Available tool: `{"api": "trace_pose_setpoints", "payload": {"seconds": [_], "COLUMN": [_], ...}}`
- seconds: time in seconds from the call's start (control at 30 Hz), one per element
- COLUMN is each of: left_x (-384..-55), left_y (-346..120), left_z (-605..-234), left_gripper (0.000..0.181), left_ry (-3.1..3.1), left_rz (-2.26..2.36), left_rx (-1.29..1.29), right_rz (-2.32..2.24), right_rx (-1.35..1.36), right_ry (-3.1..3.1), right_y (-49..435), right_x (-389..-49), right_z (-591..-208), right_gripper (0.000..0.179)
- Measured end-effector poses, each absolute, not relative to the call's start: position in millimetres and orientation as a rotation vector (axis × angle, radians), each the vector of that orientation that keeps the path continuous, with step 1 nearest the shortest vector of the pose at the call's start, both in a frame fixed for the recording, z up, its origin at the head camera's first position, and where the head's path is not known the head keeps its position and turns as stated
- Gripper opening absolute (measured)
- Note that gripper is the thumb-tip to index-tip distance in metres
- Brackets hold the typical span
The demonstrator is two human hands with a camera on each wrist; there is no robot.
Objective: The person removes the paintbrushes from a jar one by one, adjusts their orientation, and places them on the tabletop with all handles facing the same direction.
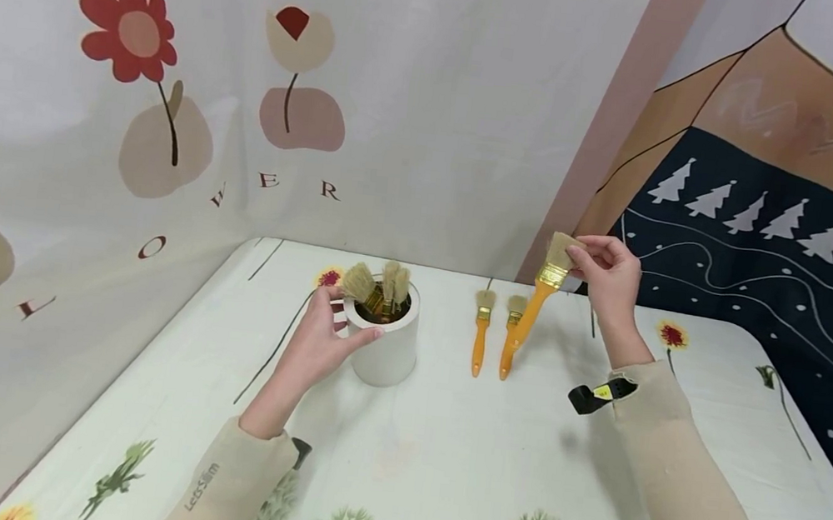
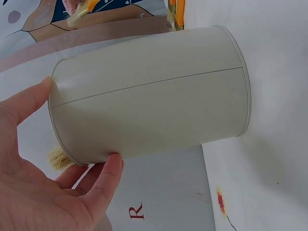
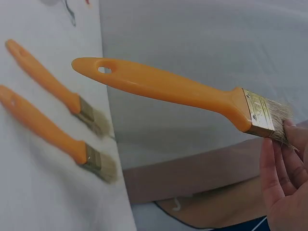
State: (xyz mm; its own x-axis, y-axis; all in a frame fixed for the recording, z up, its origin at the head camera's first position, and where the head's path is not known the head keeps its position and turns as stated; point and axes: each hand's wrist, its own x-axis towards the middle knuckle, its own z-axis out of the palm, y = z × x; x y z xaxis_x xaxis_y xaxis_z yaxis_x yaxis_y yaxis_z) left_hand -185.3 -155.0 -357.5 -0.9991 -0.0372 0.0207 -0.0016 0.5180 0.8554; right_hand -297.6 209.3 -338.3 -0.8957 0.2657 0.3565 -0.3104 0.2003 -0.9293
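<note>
My right hand (image 1: 613,281) pinches a paintbrush (image 1: 530,311) by its pale bristles, its orange handle hanging down at a slant above the table. In the right wrist view, thumb and fingers meet on the bristles just past the gold ferrule (image 3: 260,113). My left hand (image 1: 313,335) holds a white cylindrical container (image 1: 385,364) near its rim, thumb on one side and fingers on the other. Several brushes (image 1: 394,279) stand in the container with bristles up; their handles are hidden inside. The left wrist view shows the container's smooth side with a thin seam.
Two smaller orange-handled paintbrushes (image 1: 480,337) lie side by side on the table, right of the container, bristles pointing away. The held brush partly overlaps the right one (image 1: 506,361) in the head view. A flower-print cloth (image 1: 428,454) covers the table; printed curtains (image 1: 429,127) hang behind.
</note>
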Motion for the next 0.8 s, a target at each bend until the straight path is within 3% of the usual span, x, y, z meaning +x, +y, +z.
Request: {"api": "trace_pose_setpoints", "payload": {"seconds": [0.3, 0.53, 0.8], "left_x": [-184, -185, -184], "left_y": [-154, -154, -154], "left_z": [-356, -356, -355], "left_gripper": [0.079, 0.079, 0.078], "left_ry": [-2.714, -2.710, -2.709], "left_rz": [-1.517, -1.520, -1.525], "left_rx": [0.048, 0.051, 0.053], "right_rz": [1.658, 1.702, 1.685], "right_rx": [-0.108, -0.167, -0.205], "right_ry": [-2.197, -2.232, -2.326], "right_y": [220, 229, 233], "right_x": [-306, -317, -323], "right_z": [-359, -378, -396], "right_gripper": [0.031, 0.021, 0.030]}}
